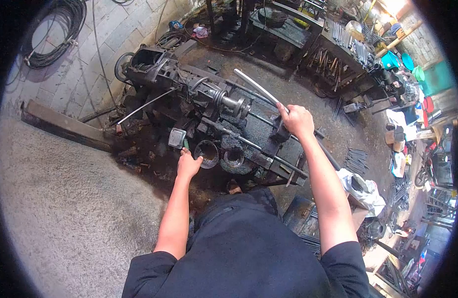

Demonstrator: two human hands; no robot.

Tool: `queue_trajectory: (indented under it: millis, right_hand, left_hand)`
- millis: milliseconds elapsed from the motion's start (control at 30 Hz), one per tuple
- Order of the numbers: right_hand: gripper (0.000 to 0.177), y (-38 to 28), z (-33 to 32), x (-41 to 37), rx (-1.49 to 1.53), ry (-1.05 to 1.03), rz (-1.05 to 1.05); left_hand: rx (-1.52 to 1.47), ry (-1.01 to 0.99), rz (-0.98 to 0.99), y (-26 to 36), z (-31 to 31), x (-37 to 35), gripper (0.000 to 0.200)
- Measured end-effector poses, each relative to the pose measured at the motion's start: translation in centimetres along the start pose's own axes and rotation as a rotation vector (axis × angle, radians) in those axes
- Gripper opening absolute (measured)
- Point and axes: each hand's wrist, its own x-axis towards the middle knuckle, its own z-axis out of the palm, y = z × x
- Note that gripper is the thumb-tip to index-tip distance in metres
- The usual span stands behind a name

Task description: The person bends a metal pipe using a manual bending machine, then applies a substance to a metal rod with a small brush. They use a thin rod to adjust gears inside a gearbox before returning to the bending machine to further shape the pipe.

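Note:
A grimy black machine [189,94] with rods and a chuck lies on the dark, oily floor in front of me. My right hand [297,120] is closed around a long silver lever handle [256,87] that slants up to the left over the machine. My left hand [188,163] grips a small green-handled tool with a square grey metal head [177,137], held next to a black round cup [207,153]. Beside the cup sits a second round socket [234,158].
A dark steel beam [60,126] lies at the left edge of the oily patch. Coiled black cable [53,30] hangs on the brick wall. A cluttered bench with rods and tools [345,44] stands at the back right, metal rods [357,160] and a white bag [363,188] to the right.

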Motion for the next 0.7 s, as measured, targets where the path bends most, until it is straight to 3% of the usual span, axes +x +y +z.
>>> queue_trajectory:
  millis: [700]
  right_hand:
    - [0.069, -0.11, 0.11, -0.03, -0.020, 0.022, -0.009]
  left_hand:
    - [0.035, -0.005, -0.009, 0.12, 0.09, 0.06, 0.093]
